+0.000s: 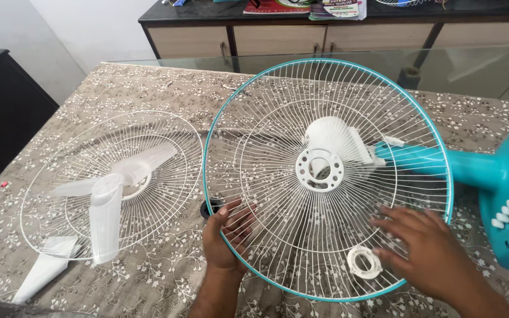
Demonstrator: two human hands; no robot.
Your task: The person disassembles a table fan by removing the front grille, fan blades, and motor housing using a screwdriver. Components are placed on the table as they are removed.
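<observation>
**Fan guard held at the edge of a patterned table**

A table (148, 88) covered in a beige cloth with a small floral print fills the head view, with a glass sheet at its far edge and a dark-topped sideboard (301, 32) with pale drawer fronts behind it. On the sideboard lie a few flat printed books or packets (304, 7), red, green and white; their shapes are cut off by the frame.

The rear fan guard (331, 176), a white wire cage with a teal rim, stands tilted over the motor hub (320, 168) of a teal fan body (496, 176) lying on its side at the right. The left hand (226, 232) closes around the guard's lower-left rim, thumb over the wire, seemingly to keep the tilted cage steady. The right hand (425, 247) lies flat and open, fingers spread, against the lower right of the wires, just beside a white plastic locking ring (364, 262) seen through the mesh.

Well apart on the left, the front guard (113, 182), all white wire, rests flat on the cloth with the translucent white fan blade (113, 200) laid on it, out of the way. A tiny red object (4, 184) sits near the table's left edge.
</observation>
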